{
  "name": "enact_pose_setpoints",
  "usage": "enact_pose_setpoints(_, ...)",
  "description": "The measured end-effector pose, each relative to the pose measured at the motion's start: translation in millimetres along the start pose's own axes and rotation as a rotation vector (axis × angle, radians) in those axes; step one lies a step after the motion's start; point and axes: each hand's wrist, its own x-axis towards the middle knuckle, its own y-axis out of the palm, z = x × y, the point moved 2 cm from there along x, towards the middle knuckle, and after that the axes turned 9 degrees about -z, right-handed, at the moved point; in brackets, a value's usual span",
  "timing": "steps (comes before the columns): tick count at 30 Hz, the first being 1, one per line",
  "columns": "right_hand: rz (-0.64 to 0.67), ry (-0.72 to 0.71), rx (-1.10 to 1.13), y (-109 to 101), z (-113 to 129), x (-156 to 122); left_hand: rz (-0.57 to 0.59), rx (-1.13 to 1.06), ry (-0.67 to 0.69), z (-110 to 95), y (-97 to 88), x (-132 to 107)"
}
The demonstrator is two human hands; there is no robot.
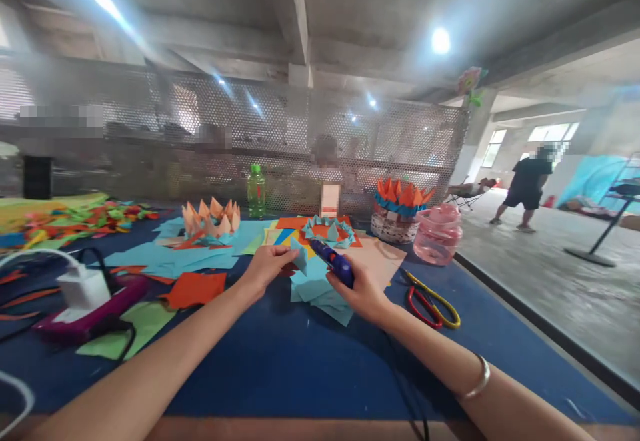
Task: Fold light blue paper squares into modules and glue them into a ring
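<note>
Paper (pixel 300 256): a folded blue piece, on the near left side of the ring (pixel 334 231); likely light, springy and easily creased, best pinched by an edge.
Left hand (pixel 269 269): fingers closed in a pinch on the paper.
Glue gun (pixel 342 269): on the near side of the ring; probably stiff and heavier, best gripped by its body, clear of a possibly hot tip.
Right hand (pixel 367 291): fingers wrapped round the glue gun.

— Of what material is the glue gun (pixel 342 267)?
— It looks like smooth, glossy plastic. The jar (pixel 437 241) also seems plastic, but transparent.
— And the folded piece (pixel 301 257)?
— This is matt paper. The bracelet (pixel 487 373) looks like polished metal.
</note>
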Motion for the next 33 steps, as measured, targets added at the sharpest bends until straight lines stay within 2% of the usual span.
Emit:
enact_pose_setpoints(6,0.045,0.018,-0.006,0,-8,-15,-0.016,-0.022,-0.014,0,2.5,-2)
enact_pose_setpoints(18,0.167,-0.099,-0.07,2,-3,-19,-0.06,-0.066,-0.014,2,2.7,0)
enact_pose_setpoints(33,0.182,-0.07,-0.103,4,-8,-19,-0.119,-0.05,-0.054,-4,3.9,-3)
